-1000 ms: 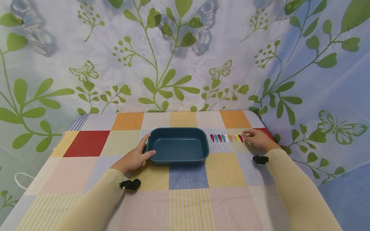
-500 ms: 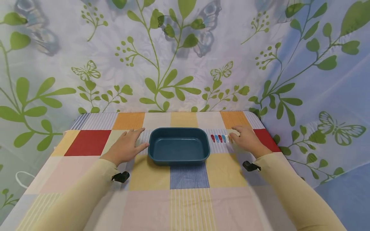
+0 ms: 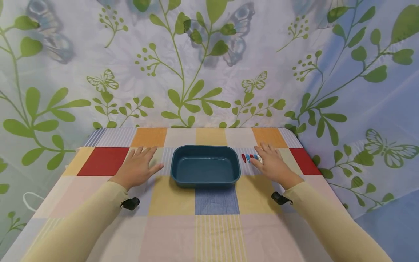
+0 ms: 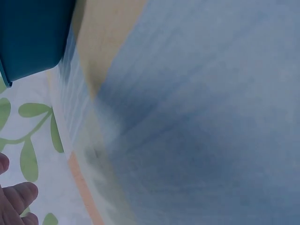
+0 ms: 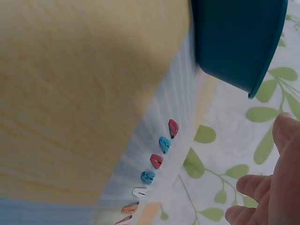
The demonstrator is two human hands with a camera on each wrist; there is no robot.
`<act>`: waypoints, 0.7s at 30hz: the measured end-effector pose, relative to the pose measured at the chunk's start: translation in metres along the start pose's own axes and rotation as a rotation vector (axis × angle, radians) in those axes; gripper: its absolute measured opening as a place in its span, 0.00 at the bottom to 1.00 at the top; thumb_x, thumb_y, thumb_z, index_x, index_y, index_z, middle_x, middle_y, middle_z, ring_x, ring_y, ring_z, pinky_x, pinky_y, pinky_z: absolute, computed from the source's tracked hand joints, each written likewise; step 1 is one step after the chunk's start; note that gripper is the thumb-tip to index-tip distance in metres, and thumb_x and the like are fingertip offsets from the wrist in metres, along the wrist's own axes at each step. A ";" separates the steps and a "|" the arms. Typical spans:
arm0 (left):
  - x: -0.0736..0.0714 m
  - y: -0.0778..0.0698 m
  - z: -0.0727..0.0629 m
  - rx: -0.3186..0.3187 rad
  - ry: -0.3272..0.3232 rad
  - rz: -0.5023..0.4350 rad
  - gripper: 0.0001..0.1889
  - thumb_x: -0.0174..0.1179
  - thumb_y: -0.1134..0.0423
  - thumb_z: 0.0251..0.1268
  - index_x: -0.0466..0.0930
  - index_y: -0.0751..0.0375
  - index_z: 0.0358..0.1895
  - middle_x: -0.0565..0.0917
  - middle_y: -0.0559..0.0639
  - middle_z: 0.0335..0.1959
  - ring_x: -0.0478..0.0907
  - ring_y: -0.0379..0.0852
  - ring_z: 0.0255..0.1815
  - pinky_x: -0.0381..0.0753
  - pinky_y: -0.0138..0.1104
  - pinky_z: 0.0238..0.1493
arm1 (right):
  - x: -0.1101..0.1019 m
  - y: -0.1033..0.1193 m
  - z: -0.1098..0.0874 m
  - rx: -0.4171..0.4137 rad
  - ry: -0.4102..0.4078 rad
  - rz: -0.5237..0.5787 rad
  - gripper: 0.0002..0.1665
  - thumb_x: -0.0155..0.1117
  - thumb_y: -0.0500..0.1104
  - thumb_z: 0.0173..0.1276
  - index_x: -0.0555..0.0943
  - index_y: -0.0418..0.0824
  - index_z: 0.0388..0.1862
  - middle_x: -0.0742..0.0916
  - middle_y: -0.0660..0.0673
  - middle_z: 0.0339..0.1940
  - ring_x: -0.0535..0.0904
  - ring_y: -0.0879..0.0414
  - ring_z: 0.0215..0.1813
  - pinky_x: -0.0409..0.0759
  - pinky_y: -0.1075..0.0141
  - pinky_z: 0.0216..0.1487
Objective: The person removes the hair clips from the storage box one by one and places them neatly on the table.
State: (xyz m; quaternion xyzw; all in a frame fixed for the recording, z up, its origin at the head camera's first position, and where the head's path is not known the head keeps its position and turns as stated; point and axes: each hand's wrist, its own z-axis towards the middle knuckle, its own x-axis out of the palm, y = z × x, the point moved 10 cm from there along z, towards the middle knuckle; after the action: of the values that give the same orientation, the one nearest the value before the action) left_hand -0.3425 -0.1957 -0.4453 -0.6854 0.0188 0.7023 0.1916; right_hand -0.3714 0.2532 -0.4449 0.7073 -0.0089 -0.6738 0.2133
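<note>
A dark teal rectangular plastic basin (image 3: 205, 185) sits mid-table in the head view, nothing inside it. To its right runs a row of small snap hair clips (image 3: 243, 158) in several colours. My right hand (image 3: 271, 163) hovers over this row with fingers spread, hiding its right part. In the right wrist view I see red clips (image 5: 173, 128), blue clips (image 5: 147, 177), a white clip (image 5: 139, 192) and an orange clip (image 5: 130, 209). My left hand (image 3: 137, 169) is held flat, fingers apart, left of the basin and away from its wall. Neither hand holds anything.
A patchwork tablecloth (image 3: 183, 233) in pale and bright squares covers the table. Behind it hangs a curtain (image 3: 137, 87) printed with green leaves and butterflies. A white cord (image 3: 27, 202) loops beside the left edge.
My left hand has let go of the basin's left side and moved left. My right hand has come leftward from the row's far end, fingers now spread. The head view has shifted slightly.
</note>
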 end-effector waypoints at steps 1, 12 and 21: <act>0.000 0.000 -0.001 -0.001 0.002 0.008 0.44 0.52 0.34 0.78 0.56 0.60 0.84 0.64 0.68 0.81 0.53 0.77 0.83 0.44 0.70 0.81 | 0.001 0.000 -0.001 0.000 -0.002 -0.003 0.45 0.56 0.60 0.82 0.59 0.34 0.85 0.53 0.26 0.86 0.40 0.22 0.85 0.39 0.24 0.79; 0.003 -0.002 -0.004 -0.011 0.033 0.033 0.45 0.53 0.35 0.77 0.54 0.61 0.85 0.61 0.71 0.82 0.48 0.80 0.83 0.38 0.70 0.82 | -0.001 0.006 -0.008 -0.010 -0.016 -0.070 0.48 0.53 0.66 0.81 0.60 0.35 0.84 0.56 0.24 0.85 0.41 0.20 0.84 0.41 0.21 0.77; 0.004 -0.005 -0.006 -0.013 0.039 0.053 0.46 0.53 0.34 0.77 0.55 0.60 0.85 0.62 0.70 0.82 0.49 0.80 0.83 0.40 0.70 0.82 | 0.003 0.015 -0.008 -0.009 0.000 -0.100 0.50 0.52 0.68 0.80 0.58 0.38 0.86 0.55 0.26 0.86 0.41 0.21 0.85 0.43 0.23 0.78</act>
State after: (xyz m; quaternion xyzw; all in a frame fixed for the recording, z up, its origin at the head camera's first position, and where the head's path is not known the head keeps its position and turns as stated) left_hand -0.3357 -0.1922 -0.4482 -0.6995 0.0360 0.6937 0.1679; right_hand -0.3590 0.2406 -0.4432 0.7059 0.0297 -0.6837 0.1825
